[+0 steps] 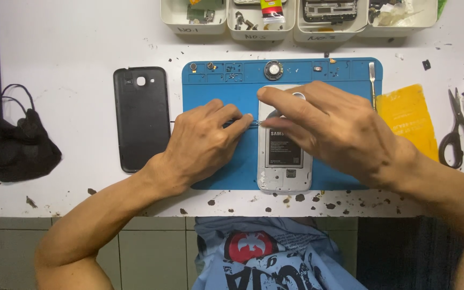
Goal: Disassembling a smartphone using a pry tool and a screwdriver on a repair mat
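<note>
**Both my hands on the opened phone**

My left hand (202, 142) lies on the blue work mat (216, 91), palm down, with the fingers bent together. Between the fingertips I pinch a thin metal tool (243, 123), maybe tweezers, and its tip reaches to the left edge of the white phone (284, 161). The tool is mostly hidden under my fingers, so I cannot tell its exact kind.

My right hand (334, 126) comes from the right and covers the upper half of the phone. The index finger is stretched out and presses near the top left corner; the other fingers rest flat on the body. This hand is not closed around anything, it only holds the phone down.

The phone lies on the mat face down, without back cover, and its battery (283, 150) is visible in the middle. The black back cover (142, 118) lies on the white table (71, 48), just beside the mat on the left. On the right of the mat are a yellow sheet (409, 118) and scissors (460, 134). A black cloth (22, 145) is far left. Small white trays (194, 24) with parts stand at the far edge.
</note>
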